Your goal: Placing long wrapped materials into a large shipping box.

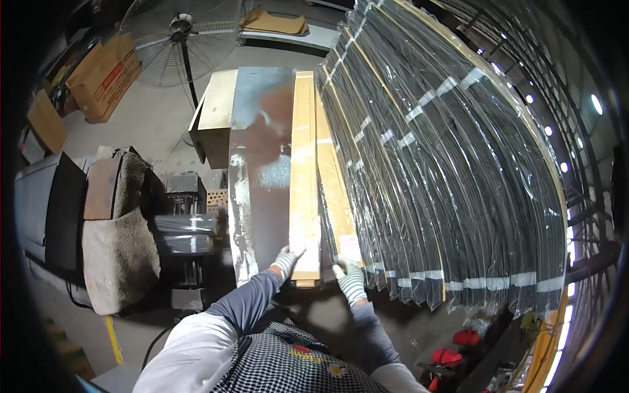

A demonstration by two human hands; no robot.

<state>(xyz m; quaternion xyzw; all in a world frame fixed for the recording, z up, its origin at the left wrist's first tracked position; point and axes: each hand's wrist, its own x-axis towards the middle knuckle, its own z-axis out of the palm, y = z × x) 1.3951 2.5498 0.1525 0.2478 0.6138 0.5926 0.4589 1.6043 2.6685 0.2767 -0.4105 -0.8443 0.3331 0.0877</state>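
Left hand: the left hand [286,262], in a striped knit glove, is at the lower left edge of the long tan strip, partly curled, thumb toward its face; how firmly it grips cannot be told.
Right hand: the right hand [351,281], gloved alike, is partly bent at the lower end of the second tan strip, low centre of the frame; whether it has hold of anything cannot be told.
Long tan strip: the long tan strip [304,177] runs upright through the centre of the frame, along the right side of the dark worktop [262,131].
Second tan strip: the second tan strip [335,196] slants just right of the first, beside the wrapped bundles.
Wrapped bundles: the wrapped bundles [445,177], dark lengths in clear plastic with pale bands, fill the right of the frame.
Upper left: a wire-caged fan [181,29] and a cardboard box [105,78].
Left: a fleecy cover [121,262] lies over a bulky form.
Lower edge: a checked apron [275,360] between grey sleeves.
Lower right: red objects [447,357], unclear in kind.
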